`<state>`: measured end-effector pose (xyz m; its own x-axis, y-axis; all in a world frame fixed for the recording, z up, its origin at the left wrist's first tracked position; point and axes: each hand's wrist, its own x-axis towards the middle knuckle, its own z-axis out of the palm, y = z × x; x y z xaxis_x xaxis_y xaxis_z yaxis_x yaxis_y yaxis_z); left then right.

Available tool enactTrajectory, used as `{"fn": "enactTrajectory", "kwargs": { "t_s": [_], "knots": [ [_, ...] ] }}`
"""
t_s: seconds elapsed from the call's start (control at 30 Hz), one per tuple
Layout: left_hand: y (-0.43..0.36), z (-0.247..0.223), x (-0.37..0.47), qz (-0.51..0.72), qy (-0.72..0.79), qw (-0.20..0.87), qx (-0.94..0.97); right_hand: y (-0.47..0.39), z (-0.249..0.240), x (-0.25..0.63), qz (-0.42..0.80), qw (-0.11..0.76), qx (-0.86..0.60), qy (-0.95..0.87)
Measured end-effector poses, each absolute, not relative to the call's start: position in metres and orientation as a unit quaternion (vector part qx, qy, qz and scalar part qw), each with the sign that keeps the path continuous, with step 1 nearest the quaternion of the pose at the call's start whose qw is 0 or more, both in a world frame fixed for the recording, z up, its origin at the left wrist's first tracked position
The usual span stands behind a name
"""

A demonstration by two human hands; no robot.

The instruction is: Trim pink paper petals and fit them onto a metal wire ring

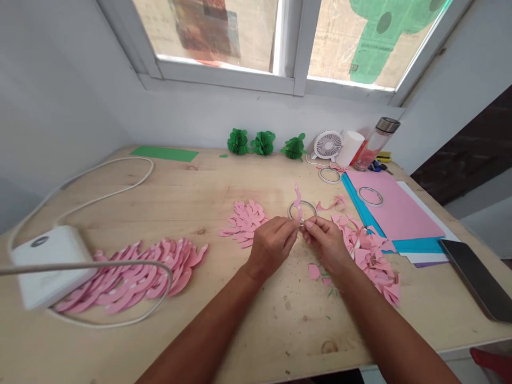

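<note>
My left hand point(274, 240) is closed, thumb and finger pinching the lower end of a wavy pink paper strip point(297, 201) that stands upright. Close against it, my right hand point(326, 237) is pinched too; a tiny pale bit shows at its fingertips, too small to name. Just behind the fingers is a thin roll of tape point(314, 206); whether a hand touches it I cannot tell. Left of my hands lies a small pile of pink paper cutouts point(246, 220). Pink paper scraps point(374, 258) are heaped beside my right wrist.
A larger pile of curved pink strips point(148, 274) lies left, near a white box point(52, 264) with a looping cable point(170, 277). Green paper balls point(263, 143), a small fan point(328, 145) and a bottle point(376, 144) line the back. Coloured sheets point(404, 213) and a phone point(476, 277) lie right.
</note>
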<state>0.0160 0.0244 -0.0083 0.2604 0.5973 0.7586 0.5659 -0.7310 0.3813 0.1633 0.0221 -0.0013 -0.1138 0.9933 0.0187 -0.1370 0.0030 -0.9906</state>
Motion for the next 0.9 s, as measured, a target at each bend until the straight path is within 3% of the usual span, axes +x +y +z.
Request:
{"fn": "enactTrajectory", "kwargs": {
  "t_s": [0.23,0.57,0.9],
  "knots": [
    [0.0247,-0.0073,0.016,0.445,0.362,-0.014,0.819,0.0218,0.002,0.1621,0.572,0.504,-0.439,-0.474],
    [0.0244,-0.0095,0.0164,0.454,0.374,0.024,0.808,0.0231,-0.0022,0.1617,0.553,0.488,-0.473,-0.482],
    [0.0252,-0.0151,0.0182,0.517,0.424,0.205,0.714,0.0219,-0.0006,0.1617,0.469,0.488,-0.52,-0.521]
  ]
}}
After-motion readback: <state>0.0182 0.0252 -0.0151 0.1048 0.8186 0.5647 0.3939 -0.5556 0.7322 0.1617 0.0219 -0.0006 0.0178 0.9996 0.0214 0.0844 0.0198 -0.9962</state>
